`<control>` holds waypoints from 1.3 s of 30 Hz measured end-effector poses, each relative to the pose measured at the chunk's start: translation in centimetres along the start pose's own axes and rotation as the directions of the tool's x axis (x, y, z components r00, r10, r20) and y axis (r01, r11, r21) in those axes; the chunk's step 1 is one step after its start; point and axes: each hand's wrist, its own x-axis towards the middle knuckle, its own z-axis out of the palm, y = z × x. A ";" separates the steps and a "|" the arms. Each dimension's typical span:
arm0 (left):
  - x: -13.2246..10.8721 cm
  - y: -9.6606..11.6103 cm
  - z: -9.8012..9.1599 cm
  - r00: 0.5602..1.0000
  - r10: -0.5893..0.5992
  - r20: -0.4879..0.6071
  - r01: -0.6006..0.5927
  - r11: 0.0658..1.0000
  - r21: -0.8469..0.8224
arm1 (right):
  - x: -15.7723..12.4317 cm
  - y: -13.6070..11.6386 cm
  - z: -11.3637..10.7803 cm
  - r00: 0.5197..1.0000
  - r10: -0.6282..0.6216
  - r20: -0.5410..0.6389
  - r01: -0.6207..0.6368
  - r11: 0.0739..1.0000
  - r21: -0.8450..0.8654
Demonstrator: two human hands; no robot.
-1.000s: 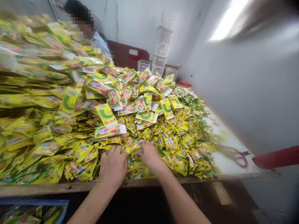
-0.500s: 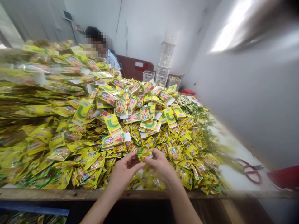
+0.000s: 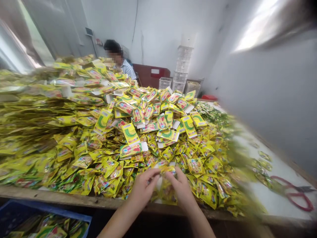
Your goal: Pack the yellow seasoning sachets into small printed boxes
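yellow foil sachet [image 3: 168, 170] sits pinched between the fingertips of both hands, left hand [image 3: 145, 190] and right hand [image 3: 182, 190] curled in close, above the sachet heap [image 3: 111, 168] near the wooden counter [image 3: 74, 198] edge. best kept light, fingertips on the sachet's rim, so neighbouring packets don't drag along.

Surface: a wooden-edged table [image 3: 284, 165] is carrying the whole load, its white top showing at the right end.
Heap: yellow sachets [image 3: 111, 165] are lying piled across most of the top.
Right end: red-handled scissors [image 3: 296, 195] are lying just beside a few loose sachets [image 3: 264, 156].
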 end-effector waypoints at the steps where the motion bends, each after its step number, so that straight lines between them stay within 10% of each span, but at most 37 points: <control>1: 0.5 0.0 -1.3 0.996 0.054 -0.075 -0.045 0.991 0.127 | -0.3 -0.1 -0.2 1.000 -0.001 -0.020 0.001 1.000 -0.013; 4: 3.0 -0.5 -5.8 0.940 0.210 -0.268 -0.040 0.849 0.526 | -1.7 -0.2 -0.3 0.996 -0.072 -0.051 0.065 0.990 -0.122; 8: 6.9 -1.6 -9.4 0.995 0.051 -0.084 0.032 0.640 0.768 | -3.3 1.3 1.0 0.987 -0.155 0.046 0.161 0.957 -0.241; 23: 8.8 0.7 -9.6 0.997 -0.073 -0.009 0.050 0.574 0.817 | -1.4 2.3 -1.5 0.973 -0.229 0.035 0.230 0.944 -0.236; 30: 3.9 3.2 -2.1 0.995 0.100 0.024 -0.100 0.884 0.457 | -1.3 -5.5 -0.5 0.889 -0.371 -0.268 0.380 0.925 -0.017; 34: 2.1 2.2 4.1 0.985 0.092 -0.143 -0.053 0.965 0.256 | -0.2 -5.9 -0.5 0.811 -0.561 -0.163 0.450 0.778 -0.438; 39: 1.5 0.2 6.9 0.946 0.104 -0.308 -0.047 0.982 0.184 | 0.4 -4.4 -1.6 0.866 -0.494 0.073 0.402 0.602 -0.690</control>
